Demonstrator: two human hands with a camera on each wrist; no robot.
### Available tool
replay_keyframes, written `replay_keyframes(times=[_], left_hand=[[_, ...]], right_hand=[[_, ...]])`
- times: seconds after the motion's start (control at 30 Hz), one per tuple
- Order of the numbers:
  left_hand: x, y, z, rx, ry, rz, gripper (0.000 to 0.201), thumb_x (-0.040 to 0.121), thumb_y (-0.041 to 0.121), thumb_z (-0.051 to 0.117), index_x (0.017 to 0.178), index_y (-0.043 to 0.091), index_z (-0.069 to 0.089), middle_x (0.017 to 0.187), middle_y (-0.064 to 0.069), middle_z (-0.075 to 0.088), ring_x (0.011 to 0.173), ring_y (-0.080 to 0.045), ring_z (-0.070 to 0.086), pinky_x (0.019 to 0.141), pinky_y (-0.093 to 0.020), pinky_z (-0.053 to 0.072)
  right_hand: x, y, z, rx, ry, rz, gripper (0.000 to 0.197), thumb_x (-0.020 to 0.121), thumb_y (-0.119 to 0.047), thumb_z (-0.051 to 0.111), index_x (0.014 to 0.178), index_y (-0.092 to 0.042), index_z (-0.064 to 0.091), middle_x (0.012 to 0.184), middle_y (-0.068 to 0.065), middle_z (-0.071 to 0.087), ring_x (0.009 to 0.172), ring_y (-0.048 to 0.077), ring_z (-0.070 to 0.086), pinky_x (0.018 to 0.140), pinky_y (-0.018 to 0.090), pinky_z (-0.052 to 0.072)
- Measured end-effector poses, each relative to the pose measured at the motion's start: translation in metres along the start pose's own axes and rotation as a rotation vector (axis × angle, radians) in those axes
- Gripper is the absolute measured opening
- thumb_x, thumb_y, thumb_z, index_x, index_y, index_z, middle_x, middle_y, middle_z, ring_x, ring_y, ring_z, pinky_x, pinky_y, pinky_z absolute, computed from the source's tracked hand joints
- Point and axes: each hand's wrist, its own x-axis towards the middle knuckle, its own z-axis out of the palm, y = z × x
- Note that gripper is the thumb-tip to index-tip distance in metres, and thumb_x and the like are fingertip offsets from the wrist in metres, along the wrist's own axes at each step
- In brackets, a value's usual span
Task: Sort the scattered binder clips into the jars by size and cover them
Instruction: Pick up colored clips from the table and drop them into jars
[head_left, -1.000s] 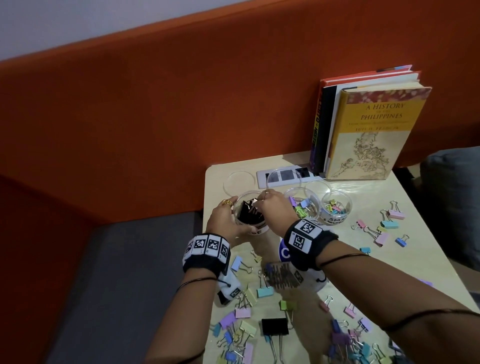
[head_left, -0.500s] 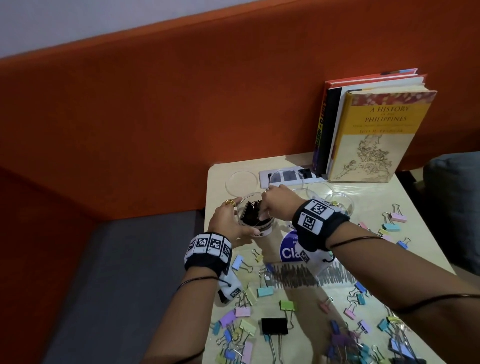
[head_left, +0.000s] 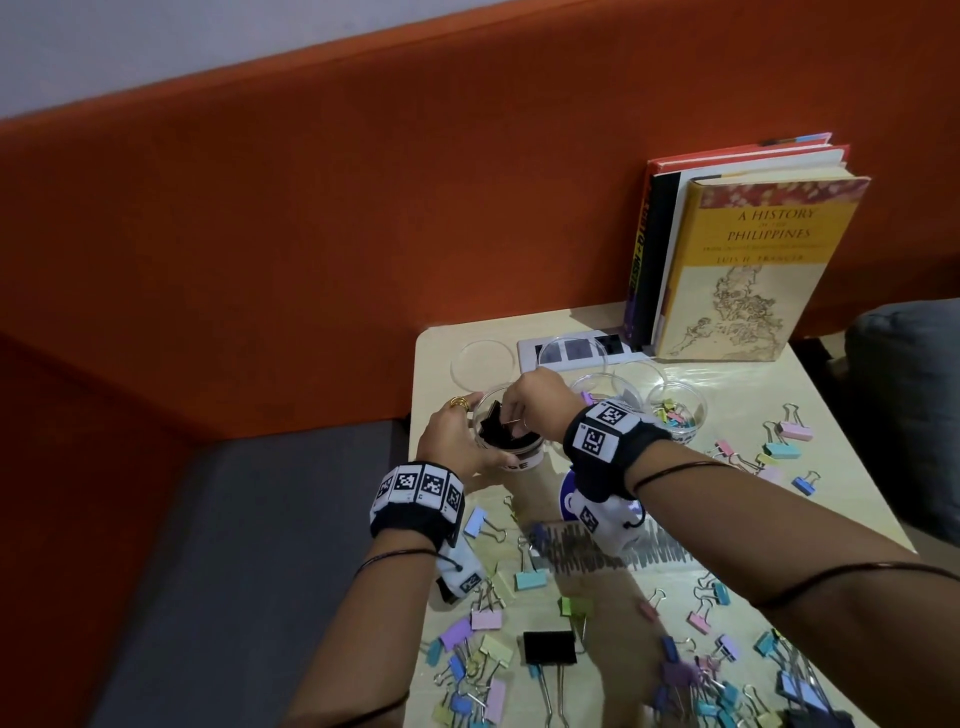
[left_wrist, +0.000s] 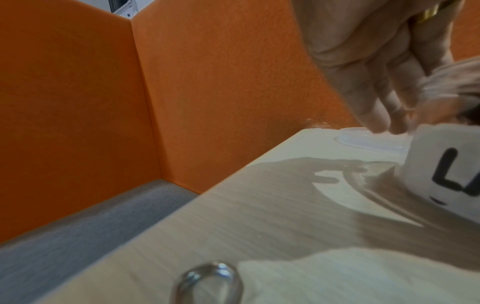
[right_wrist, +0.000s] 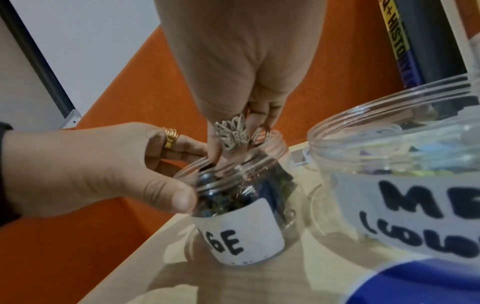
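Black wristbands, checkered tags; gold ring.

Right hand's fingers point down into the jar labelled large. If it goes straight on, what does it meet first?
Most likely the black binder clips piled inside the large jar; the right hand fingertips already sit at its mouth, though exact depth is unclear.

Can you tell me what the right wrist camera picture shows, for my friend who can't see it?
A right hand reaches its fingers into an open clear jar of black binder clips while the left hand holds the jar's rim. A bigger open jar of colourful clips stands close on the right.
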Motion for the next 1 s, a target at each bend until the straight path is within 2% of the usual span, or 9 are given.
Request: replay_keyframes(times=[0.2, 0.3, 0.4, 0.6, 0.7, 0.73, 0.83, 0.93, 1.0], left_hand=[[-0.001, 0.002, -0.001, 0.042, -0.034, 0.005, 0.105, 0.042, 0.037, 0.093, 0.134, 0.018, 0.045, 0.131, 0.001, 0.056, 0.119, -0.017, 0.054, 0.095, -0.039, 0.051], [0.000, 0.002, -0.002, 0.067, -0.049, 0.010, 0.105, 0.040, 0.040, 0.093, 0.133, 0.020, 0.047, 0.128, 0.002, 0.058, 0.117, -0.017, 0.056, 0.093, -0.039, 0.052], [-0.001, 0.003, -0.002, 0.066, -0.049, 0.014, 0.105, 0.042, 0.037, 0.093, 0.134, 0.018, 0.045, 0.132, 0.001, 0.055, 0.120, -0.018, 0.054, 0.095, -0.040, 0.051], [-0.002, 0.002, -0.001, 0.014, -0.036, -0.006, 0.106, 0.044, 0.031, 0.094, 0.135, 0.014, 0.044, 0.134, -0.001, 0.053, 0.122, -0.018, 0.053, 0.099, -0.040, 0.049], [-0.003, 0.003, -0.001, 0.025, -0.033, -0.018, 0.105, 0.044, 0.032, 0.094, 0.135, 0.014, 0.045, 0.135, 0.000, 0.053, 0.121, -0.017, 0.053, 0.099, -0.039, 0.049], [-0.004, 0.004, -0.002, 0.036, -0.037, -0.016, 0.105, 0.045, 0.032, 0.093, 0.136, 0.014, 0.044, 0.136, 0.000, 0.052, 0.121, -0.017, 0.053, 0.099, -0.038, 0.048], [-0.010, 0.008, 0.000, 0.114, -0.064, 0.014, 0.107, 0.055, 0.033, 0.089, 0.144, 0.018, 0.033, 0.141, -0.002, 0.044, 0.125, -0.020, 0.049, 0.101, -0.037, 0.046], [-0.022, 0.012, 0.002, 0.184, -0.068, 0.046, 0.114, 0.062, 0.032, 0.086, 0.149, 0.023, 0.013, 0.150, -0.001, 0.025, 0.133, -0.024, 0.037, 0.106, -0.041, 0.040], [-0.035, 0.014, 0.002, 0.190, -0.029, 0.055, 0.109, 0.066, 0.030, 0.083, 0.149, 0.023, 0.013, 0.150, -0.001, 0.022, 0.133, -0.025, 0.032, 0.110, -0.038, 0.035]], right_hand=[[-0.001, 0.000, 0.001, 0.090, 0.014, -0.078, 0.022, 0.067, 0.015, 0.054, 0.072, 0.001, 0.070, 0.069, 0.020, 0.072, 0.065, 0.028, 0.070, 0.077, 0.030, 0.055], [0.001, 0.001, 0.002, 0.042, 0.046, -0.138, 0.022, 0.063, 0.015, 0.059, 0.063, -0.005, 0.068, 0.064, 0.013, 0.071, 0.053, 0.015, 0.061, 0.090, 0.043, 0.051], [0.002, 0.001, -0.002, -0.014, -0.001, -0.186, 0.020, 0.064, 0.013, 0.059, 0.066, -0.005, 0.069, 0.065, 0.012, 0.073, 0.057, 0.019, 0.064, 0.095, 0.045, 0.047], [0.000, 0.012, -0.002, -0.104, -0.054, -0.192, 0.025, 0.065, 0.014, 0.061, 0.078, -0.006, 0.071, 0.074, 0.010, 0.075, 0.071, 0.021, 0.068, 0.086, 0.028, 0.049], [0.001, 0.013, 0.001, -0.121, -0.056, -0.147, 0.025, 0.071, 0.011, 0.060, 0.085, -0.006, 0.071, 0.081, 0.010, 0.076, 0.070, 0.013, 0.065, 0.072, 0.007, 0.037], [0.001, 0.014, 0.002, -0.114, -0.047, -0.143, 0.025, 0.072, 0.010, 0.060, 0.088, -0.005, 0.071, 0.082, 0.011, 0.075, 0.069, 0.011, 0.064, 0.076, 0.009, 0.041], [-0.003, 0.019, 0.006, -0.098, -0.011, -0.163, 0.028, 0.076, 0.009, 0.057, 0.095, -0.007, 0.070, 0.086, 0.012, 0.075, 0.082, 0.022, 0.068, 0.095, 0.035, 0.047], [-0.015, 0.020, 0.007, -0.152, 0.094, -0.254, 0.024, 0.080, 0.002, 0.061, 0.100, -0.009, 0.069, 0.094, 0.009, 0.073, 0.091, 0.027, 0.062, 0.088, 0.038, 0.049], [-0.035, 0.018, 0.010, -0.140, 0.238, -0.344, 0.016, 0.078, 0.000, 0.065, 0.091, -0.008, 0.071, 0.090, 0.009, 0.072, 0.085, 0.026, 0.064, 0.081, 0.036, 0.052]])
